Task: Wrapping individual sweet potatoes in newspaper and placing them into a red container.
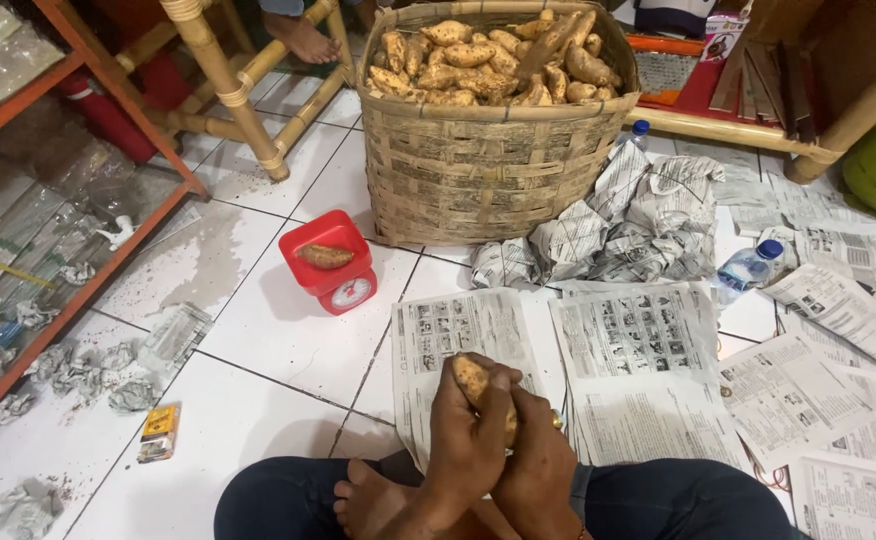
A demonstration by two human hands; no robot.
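I sit cross-legged on a white tiled floor. Both hands grip one sweet potato above a newspaper sheet: my left hand wraps its lower part, and my right hand presses against it from the right. Only the potato's top end shows. Ahead stands a big woven basket heaped with sweet potatoes. A small red kitchen scale to the left of the basket carries a single sweet potato.
Newspaper-wrapped bundles lie against the basket's right side. Loose newspaper sheets cover the floor to the right, with two plastic water bottles. A red shelf frame stands left, crumpled paper beside it. Another person's bare foot rests by bamboo legs.
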